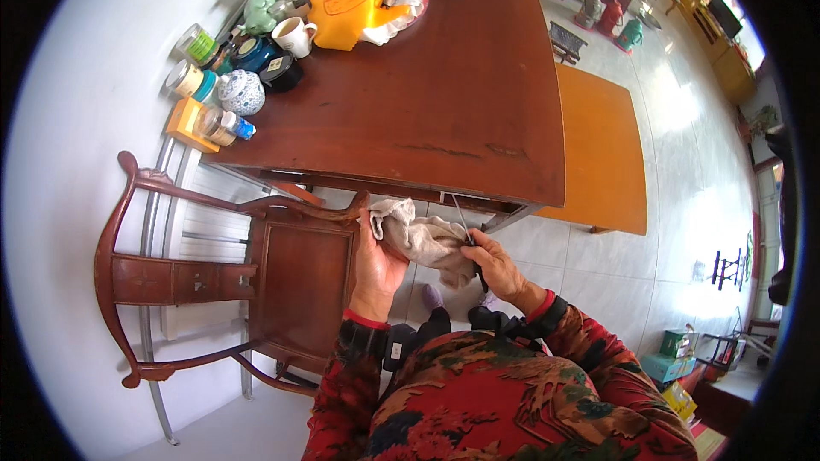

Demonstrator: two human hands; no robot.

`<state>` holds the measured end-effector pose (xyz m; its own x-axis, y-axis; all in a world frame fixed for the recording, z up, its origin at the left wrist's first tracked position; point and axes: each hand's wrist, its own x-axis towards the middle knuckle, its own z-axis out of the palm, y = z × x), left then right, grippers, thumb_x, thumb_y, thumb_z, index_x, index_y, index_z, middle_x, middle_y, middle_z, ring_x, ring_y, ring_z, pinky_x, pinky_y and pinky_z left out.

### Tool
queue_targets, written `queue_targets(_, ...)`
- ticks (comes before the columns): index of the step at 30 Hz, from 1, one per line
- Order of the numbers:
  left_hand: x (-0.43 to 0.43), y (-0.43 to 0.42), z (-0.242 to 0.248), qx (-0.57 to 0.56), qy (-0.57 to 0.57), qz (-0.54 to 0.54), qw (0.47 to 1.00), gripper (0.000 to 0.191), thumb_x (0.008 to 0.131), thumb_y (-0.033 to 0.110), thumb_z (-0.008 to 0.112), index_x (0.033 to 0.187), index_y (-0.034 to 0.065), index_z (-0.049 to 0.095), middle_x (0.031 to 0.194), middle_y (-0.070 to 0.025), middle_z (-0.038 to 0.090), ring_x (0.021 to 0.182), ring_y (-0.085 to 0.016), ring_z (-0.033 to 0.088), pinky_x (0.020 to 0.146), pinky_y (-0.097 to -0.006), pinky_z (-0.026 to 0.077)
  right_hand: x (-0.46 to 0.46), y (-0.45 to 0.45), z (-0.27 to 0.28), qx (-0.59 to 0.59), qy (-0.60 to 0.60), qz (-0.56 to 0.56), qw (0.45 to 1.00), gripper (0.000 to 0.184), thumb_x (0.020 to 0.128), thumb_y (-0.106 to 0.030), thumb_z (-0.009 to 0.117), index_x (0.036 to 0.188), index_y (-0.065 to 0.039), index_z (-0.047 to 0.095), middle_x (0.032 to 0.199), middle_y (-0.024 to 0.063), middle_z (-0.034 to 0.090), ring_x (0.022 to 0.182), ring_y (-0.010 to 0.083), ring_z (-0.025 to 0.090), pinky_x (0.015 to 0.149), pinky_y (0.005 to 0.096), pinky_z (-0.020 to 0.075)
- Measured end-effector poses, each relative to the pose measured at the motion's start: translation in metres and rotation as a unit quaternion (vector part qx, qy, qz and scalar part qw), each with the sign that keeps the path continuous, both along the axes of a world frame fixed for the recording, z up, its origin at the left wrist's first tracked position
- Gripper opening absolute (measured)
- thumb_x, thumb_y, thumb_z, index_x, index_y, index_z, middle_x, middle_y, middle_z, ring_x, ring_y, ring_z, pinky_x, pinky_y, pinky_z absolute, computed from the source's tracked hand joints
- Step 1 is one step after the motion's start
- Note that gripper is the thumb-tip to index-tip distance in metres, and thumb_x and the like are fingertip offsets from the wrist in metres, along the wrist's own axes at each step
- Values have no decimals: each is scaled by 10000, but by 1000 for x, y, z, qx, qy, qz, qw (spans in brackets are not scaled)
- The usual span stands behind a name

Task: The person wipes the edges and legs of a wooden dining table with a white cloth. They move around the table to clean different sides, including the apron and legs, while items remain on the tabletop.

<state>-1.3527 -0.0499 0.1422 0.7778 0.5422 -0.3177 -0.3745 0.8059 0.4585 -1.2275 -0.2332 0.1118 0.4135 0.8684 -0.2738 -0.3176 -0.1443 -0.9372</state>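
A crumpled beige-grey cloth [423, 237] hangs between my two hands, just in front of the table edge. Its left end lies in my left hand [379, 269], whose thumb points up close to the tip of a wooden chair arm [307, 206]. Gripped in my right hand [496, 262] is a knife-like tool [460, 212] with a thin metal blade and a dark handle. The blade points up and away towards the table. The cloth's right end touches the fingers of my right hand; whether they also pinch it is hard to see.
Ahead stands a dark red wooden table [435, 96], with jars, a white mug [293, 37] and a yellow cloth [346, 9] at its left. A wooden chair [304, 288] is on my left, a lighter wooden bench [599, 153] beyond the table's right side. Thermos flasks [610, 17] stand on the tiled floor.
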Motion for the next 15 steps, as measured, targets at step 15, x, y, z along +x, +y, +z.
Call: queue_targets(15,34,-78,-5,79,-2,-287,955,661,906,601,571,1296,67,558,1255,-56,603,1157,-177,575,945,-363,516,40,-48,-2,109,249,44,961,491,871,-122,655,1338,-78,512,771,-60,555,564,40,399,504,213,323)
